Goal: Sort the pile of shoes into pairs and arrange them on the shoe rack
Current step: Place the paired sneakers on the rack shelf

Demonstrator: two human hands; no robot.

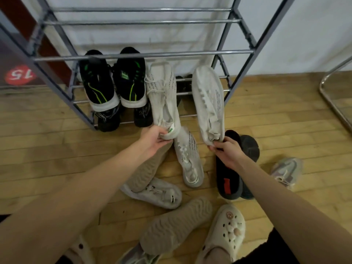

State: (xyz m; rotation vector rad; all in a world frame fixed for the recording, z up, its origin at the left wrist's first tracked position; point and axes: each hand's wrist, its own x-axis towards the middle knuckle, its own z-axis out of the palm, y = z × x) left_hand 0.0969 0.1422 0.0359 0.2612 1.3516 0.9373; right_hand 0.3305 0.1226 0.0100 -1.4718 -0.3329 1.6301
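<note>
Head view, task early: black-green pair [114, 82] racked at 11 o'clock; left hand [154, 139] and right hand [227, 151] each grip a white knit shoe [163, 96] heel at shoe rack [144, 55]; pile [171, 206] at 6 o'clock unsorted.

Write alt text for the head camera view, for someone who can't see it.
Two bare hands, left hand and right hand, each grip a white knit sneaker by the heel toward a grey metal shoe rack holding black-and-green sneakers. More shoes lie on the wooden floor.

Two sneakers [112, 80] sit on the rack [144, 54], left; loose shoes [171, 221] lie before it
</note>
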